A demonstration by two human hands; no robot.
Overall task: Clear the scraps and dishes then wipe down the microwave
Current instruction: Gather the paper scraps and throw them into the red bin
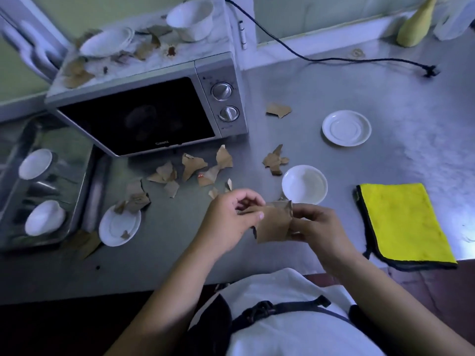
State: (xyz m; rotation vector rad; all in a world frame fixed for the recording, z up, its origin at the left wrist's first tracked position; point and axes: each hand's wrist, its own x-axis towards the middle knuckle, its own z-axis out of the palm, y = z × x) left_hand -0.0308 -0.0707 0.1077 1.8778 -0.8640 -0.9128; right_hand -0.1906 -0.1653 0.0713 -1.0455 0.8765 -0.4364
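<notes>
While the fingers point(257, 215) of my left hand point(228, 217) and right hand point(314, 227) pinch one brown scrap point(273, 227) between them, over the near part of the table point(308, 98), I judge the risk plain: the piece is thin and already torn, so a pull from both sides could rip it and drop bits onto the saucer point(304, 185) just beyond. Loose scraps point(192, 165) lie jagged and curled before the microwave point(154, 111), some on a plate point(113, 224). Its top carries more scraps, brown stains and a bowl point(190, 19); lifting that carelessly could sweep bits down the dark door.
</notes>
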